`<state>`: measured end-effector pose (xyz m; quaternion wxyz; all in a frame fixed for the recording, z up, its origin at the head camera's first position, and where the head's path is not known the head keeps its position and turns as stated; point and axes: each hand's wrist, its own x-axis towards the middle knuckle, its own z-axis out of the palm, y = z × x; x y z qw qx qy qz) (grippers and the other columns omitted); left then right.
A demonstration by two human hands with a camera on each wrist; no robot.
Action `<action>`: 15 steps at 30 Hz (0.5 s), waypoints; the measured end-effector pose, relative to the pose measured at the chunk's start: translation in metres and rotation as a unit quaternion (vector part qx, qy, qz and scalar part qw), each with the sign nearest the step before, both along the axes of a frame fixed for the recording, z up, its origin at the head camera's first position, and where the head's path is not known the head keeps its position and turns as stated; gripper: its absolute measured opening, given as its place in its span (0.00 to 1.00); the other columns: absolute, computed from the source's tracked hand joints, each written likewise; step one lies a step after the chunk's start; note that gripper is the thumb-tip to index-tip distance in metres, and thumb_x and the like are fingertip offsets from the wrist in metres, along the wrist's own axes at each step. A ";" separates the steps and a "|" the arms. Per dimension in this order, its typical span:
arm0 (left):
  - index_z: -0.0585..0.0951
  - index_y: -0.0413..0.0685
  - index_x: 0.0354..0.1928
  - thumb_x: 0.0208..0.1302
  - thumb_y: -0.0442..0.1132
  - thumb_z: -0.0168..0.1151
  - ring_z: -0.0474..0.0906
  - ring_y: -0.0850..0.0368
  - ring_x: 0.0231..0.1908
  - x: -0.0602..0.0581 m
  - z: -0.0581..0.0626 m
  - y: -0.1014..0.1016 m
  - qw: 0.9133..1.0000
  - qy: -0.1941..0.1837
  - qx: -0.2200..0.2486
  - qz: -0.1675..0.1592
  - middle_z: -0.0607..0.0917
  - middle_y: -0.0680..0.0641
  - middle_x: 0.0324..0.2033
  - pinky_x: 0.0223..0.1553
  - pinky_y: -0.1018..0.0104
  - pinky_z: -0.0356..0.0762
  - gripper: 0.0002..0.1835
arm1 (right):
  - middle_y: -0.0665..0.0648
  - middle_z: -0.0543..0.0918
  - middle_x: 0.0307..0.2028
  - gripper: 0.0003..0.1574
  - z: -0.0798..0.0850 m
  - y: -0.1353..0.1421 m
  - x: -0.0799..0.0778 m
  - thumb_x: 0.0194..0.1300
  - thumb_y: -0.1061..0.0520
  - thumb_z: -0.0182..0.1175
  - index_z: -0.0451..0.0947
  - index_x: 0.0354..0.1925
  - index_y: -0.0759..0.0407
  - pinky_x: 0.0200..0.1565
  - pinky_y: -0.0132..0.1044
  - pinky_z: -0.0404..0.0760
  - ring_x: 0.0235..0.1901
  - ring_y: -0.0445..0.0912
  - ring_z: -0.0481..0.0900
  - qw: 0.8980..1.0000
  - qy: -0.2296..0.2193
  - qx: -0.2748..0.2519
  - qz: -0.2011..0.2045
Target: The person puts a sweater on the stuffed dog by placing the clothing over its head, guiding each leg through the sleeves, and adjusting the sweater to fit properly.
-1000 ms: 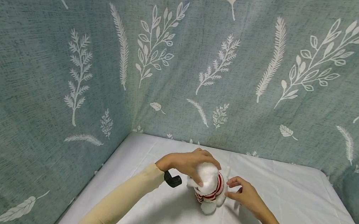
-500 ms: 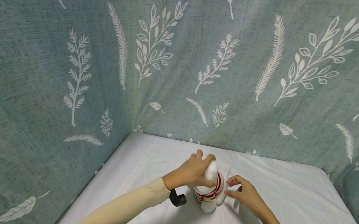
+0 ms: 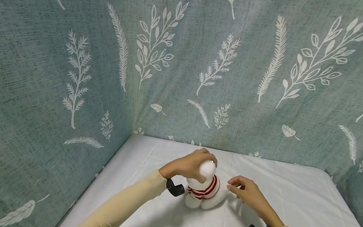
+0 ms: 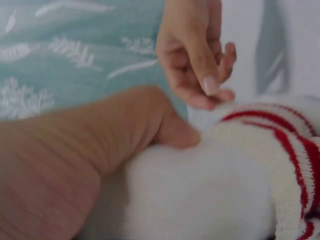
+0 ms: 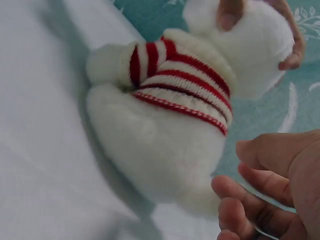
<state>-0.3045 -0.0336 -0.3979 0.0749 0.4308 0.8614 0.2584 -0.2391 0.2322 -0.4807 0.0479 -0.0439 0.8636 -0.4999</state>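
A white plush animal (image 3: 210,199) in a cream knit sweater (image 5: 185,82) with red stripes rests on the white-covered table. My left hand (image 3: 192,165) grips its round head (image 3: 208,169) from above, thumb on the near side and fingers over the far side. To the right, my right hand (image 3: 248,195) hovers by the toy's rear end, fingers loosely bent and holding nothing. In the right wrist view its fingertips lie close to the rear fur (image 5: 197,197); whether they touch it, I cannot tell. The toy's face is hidden.
White cloth (image 3: 300,196) covers the table. A blue-green curtain (image 3: 178,73) with white leaf prints hangs behind and on the left. Each wrist wears a black camera mount, such as the left mount (image 3: 175,188).
My left hand has shifted its hold on the head. The plush has turned and moved left, its rear now toward my right hand, which has barely moved, its thumb and fingertips now closer together.
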 end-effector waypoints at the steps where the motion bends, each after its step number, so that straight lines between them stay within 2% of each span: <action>1: 0.80 0.62 0.55 0.48 0.30 0.75 0.69 0.55 0.55 -0.003 -0.001 -0.003 1.000 -0.005 0.002 -0.018 0.73 0.50 0.56 0.45 0.62 0.77 0.31 | 0.53 0.85 0.38 0.15 0.002 -0.002 0.000 0.72 0.49 0.66 0.83 0.49 0.58 0.27 0.38 0.75 0.29 0.47 0.76 1.000 -0.005 0.001 0.002; 4: 0.79 0.61 0.55 0.47 0.29 0.74 0.68 0.57 0.58 -0.011 -0.002 -0.009 0.998 -0.015 0.005 -0.065 0.73 0.53 0.57 0.49 0.62 0.76 0.31 | 0.52 0.85 0.34 0.13 0.004 -0.009 -0.002 0.75 0.49 0.62 0.85 0.47 0.56 0.27 0.38 0.74 0.27 0.47 0.75 1.000 -0.016 0.005 0.002; 7: 0.79 0.61 0.54 0.45 0.31 0.73 0.67 0.58 0.59 -0.016 -0.004 -0.011 0.996 -0.007 0.002 -0.089 0.74 0.56 0.57 0.51 0.63 0.75 0.31 | 0.52 0.83 0.30 0.12 0.004 -0.019 -0.003 0.76 0.51 0.61 0.85 0.44 0.56 0.26 0.37 0.72 0.25 0.47 0.74 1.000 -0.023 0.006 -0.005; 10: 0.79 0.61 0.55 0.47 0.34 0.75 0.66 0.57 0.59 -0.015 -0.006 -0.010 0.997 0.003 -0.001 -0.081 0.75 0.56 0.58 0.50 0.62 0.75 0.31 | 0.53 0.81 0.26 0.12 0.002 -0.029 -0.005 0.74 0.49 0.63 0.85 0.41 0.56 0.25 0.37 0.70 0.24 0.46 0.73 0.999 -0.030 0.001 -0.012; 15: 0.79 0.64 0.58 0.51 0.41 0.79 0.67 0.55 0.59 -0.012 -0.009 -0.010 0.999 0.008 -0.014 -0.042 0.74 0.53 0.59 0.48 0.63 0.76 0.31 | 0.54 0.76 0.23 0.14 0.000 -0.039 -0.009 0.72 0.47 0.65 0.84 0.38 0.57 0.25 0.37 0.71 0.22 0.45 0.71 0.999 -0.043 -0.017 -0.021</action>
